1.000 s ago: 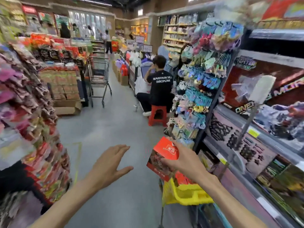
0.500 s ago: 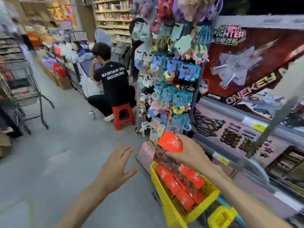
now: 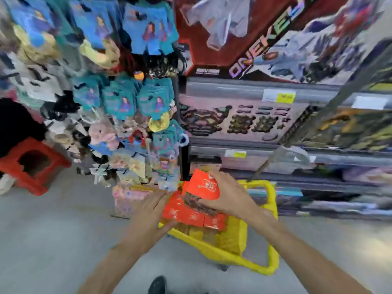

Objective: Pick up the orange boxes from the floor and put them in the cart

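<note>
My right hand grips an orange box just above the yellow cart. Several orange boxes lie packed in a row inside the cart. My left hand hangs flat with fingers spread at the cart's left edge, its fingertips at the boxes inside; whether it touches them is unclear. The view is blurred.
A rack of hanging toys and hair accessories stands right behind the cart on the left. Shelves with large toy boxes run along the right. A red stool sits on the grey floor at the left. A dark shoe tip shows below.
My view has swung down and right onto the cart. My right hand has brought the orange box lower, over the cart, and my left hand has reached in to the cart's left edge.
</note>
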The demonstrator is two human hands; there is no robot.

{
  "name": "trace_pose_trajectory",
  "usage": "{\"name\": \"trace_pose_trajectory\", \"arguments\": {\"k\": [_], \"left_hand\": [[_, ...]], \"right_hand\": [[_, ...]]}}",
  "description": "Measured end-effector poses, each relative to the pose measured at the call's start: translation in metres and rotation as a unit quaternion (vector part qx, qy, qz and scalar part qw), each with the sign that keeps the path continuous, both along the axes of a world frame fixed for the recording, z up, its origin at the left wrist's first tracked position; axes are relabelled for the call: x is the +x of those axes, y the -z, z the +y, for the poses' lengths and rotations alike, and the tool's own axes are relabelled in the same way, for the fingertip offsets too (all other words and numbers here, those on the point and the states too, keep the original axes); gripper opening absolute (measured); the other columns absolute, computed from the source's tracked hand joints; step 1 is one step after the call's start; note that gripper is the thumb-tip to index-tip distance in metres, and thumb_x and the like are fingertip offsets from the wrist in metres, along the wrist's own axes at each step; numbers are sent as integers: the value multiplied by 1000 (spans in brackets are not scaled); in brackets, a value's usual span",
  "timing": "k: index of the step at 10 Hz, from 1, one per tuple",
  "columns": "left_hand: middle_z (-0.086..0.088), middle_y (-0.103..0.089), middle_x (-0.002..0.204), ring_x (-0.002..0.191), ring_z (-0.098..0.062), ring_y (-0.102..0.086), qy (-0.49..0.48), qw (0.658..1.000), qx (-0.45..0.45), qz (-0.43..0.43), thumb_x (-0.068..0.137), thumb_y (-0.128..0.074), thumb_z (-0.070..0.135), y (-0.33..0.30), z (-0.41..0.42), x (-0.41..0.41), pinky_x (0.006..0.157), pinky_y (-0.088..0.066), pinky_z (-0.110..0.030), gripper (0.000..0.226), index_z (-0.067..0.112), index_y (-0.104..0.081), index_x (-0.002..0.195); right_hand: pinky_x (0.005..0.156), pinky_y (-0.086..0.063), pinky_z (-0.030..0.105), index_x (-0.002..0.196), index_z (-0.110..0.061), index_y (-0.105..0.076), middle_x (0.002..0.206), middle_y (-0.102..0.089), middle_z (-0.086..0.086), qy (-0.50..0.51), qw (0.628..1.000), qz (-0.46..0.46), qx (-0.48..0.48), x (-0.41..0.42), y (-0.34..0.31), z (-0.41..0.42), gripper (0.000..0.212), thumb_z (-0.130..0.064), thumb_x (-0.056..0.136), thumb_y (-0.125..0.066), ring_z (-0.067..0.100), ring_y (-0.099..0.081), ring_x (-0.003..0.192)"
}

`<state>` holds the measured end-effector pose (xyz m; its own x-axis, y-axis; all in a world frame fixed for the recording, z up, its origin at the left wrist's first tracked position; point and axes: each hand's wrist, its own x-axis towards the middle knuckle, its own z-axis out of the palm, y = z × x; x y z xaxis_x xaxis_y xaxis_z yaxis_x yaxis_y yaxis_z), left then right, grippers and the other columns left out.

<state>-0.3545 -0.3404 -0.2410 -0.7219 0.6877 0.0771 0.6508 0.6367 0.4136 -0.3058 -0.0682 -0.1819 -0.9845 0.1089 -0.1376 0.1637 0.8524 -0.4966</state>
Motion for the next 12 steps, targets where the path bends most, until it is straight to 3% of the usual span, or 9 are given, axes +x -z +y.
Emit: {"name": "trace_pose_trajectory", "arguments": {"k": [1, 2, 3, 4, 6, 8, 9, 10, 12], "left_hand": [[-3, -44, 148, 137, -25, -41, 67, 998, -15, -3, 92, -50, 57, 42, 10, -21, 112, -32, -44, 70, 19, -35, 149], [-2, -43, 151, 138, -22, -40, 105, 994, -26, -18, 95, -42, 60, 81, 17, -34, 114, -24, -38, 69, 16, -39, 148], [4, -32, 157, 146, -17, -28, 116, 991, -23, -55, 96, -42, 62, 127, 21, -44, 117, -22, -40, 69, 21, -32, 152], [8, -29, 158, 148, -14, -19, 108, 992, -25, -64, 97, -37, 63, 163, 24, -52, 116, -23, -41, 69, 25, -29, 153], [7, -35, 154, 147, -14, -24, 104, 989, -43, -101, 95, -41, 57, 219, 29, -64, 116, -29, -44, 67, 24, -33, 152], [4, -36, 154, 146, -14, -25, 108, 984, -51, -130, 94, -43, 51, 253, 34, -67, 117, -24, -38, 65, 19, -36, 150], [4, -37, 153, 144, -14, -28, 99, 984, -40, -140, 94, -45, 48, 254, 40, -67, 118, -21, -32, 64, 18, -37, 150], [3, -38, 153, 144, -14, -29, 100, 984, -42, -141, 94, -45, 47, 245, 49, -70, 117, -24, -34, 63, 18, -36, 150], [5, -31, 157, 147, -13, -23, 118, 984, -60, -119, 96, -39, 51, 209, 57, -78, 119, -20, -34, 64, 19, -33, 151]], "right_hand": [[93, -38, 26, 139, -29, -40, 129, -45, -9, 50, 999, -10, -8, 11, 41, 2, 95, -83, 65, -64, 10, -45, 122], [105, -42, 38, 139, -25, -42, 132, -47, -6, 82, 996, -37, -8, 16, 94, 7, 111, -96, 54, -50, 18, -44, 126], [100, -44, 48, 134, -22, -48, 127, -56, -3, 49, 996, -52, 49, 15, 162, 18, 96, -78, 58, -66, 26, -48, 118], [99, -44, 47, 135, -24, -45, 125, -59, -5, 6, 992, -40, 116, 11, 222, 27, 95, -73, 58, -73, 24, -47, 116], [100, -43, 51, 138, -14, -47, 134, -55, 6, -16, 985, -93, 141, -8, 305, 39, 89, -54, 65, -79, 31, -46, 127], [111, -33, 52, 152, -13, -32, 153, -37, 7, -4, 983, -118, 139, -21, 328, 47, 100, -45, 71, -82, 30, -30, 141], [104, -43, 53, 149, -10, -37, 144, -42, 13, -9, 987, -77, 140, -16, 326, 47, 101, -42, 67, -86, 34, -38, 133], [103, -45, 46, 149, -14, -35, 138, -41, 13, 1, 988, -64, 138, -12, 319, 45, 101, -39, 67, -88, 30, -39, 126], [102, -45, 46, 148, -17, -35, 139, -42, 9, 25, 988, -73, 135, -4, 291, 48, 99, -52, 69, -83, 30, -42, 123]]}}
